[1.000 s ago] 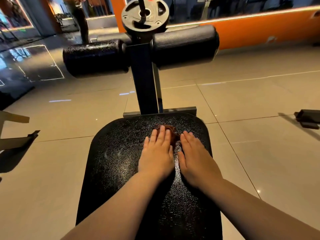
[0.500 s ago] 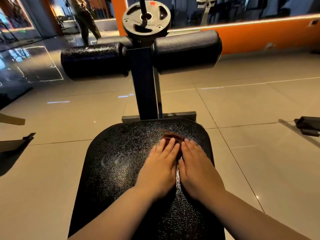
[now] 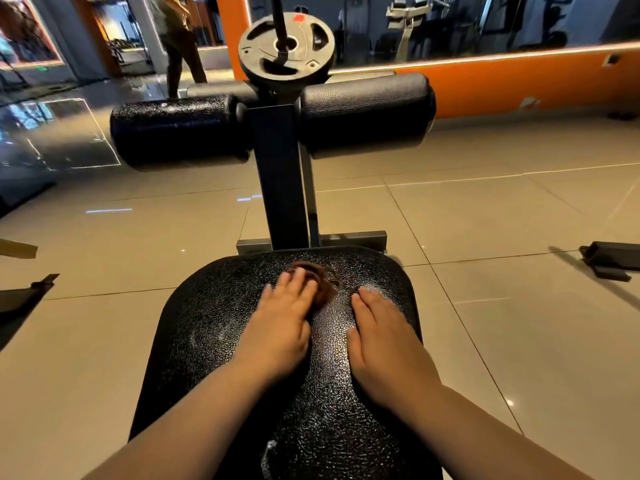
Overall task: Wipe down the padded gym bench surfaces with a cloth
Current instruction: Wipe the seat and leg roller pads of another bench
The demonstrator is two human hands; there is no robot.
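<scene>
Parted now: left hand point(image 3: 280, 327) flat, fingers loosely together, on crumpled brown cloth point(image 3: 323, 284) near far edge of black textured bench pad point(image 3: 214, 306); right hand point(image 3: 384, 341) off cloth, fingers pressed together on bare pad (suggests one-handed wiping).

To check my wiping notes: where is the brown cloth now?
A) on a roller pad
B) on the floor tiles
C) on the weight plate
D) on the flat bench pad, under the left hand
D: the brown cloth lies on the flat bench pad, with the left hand resting on it.
</scene>
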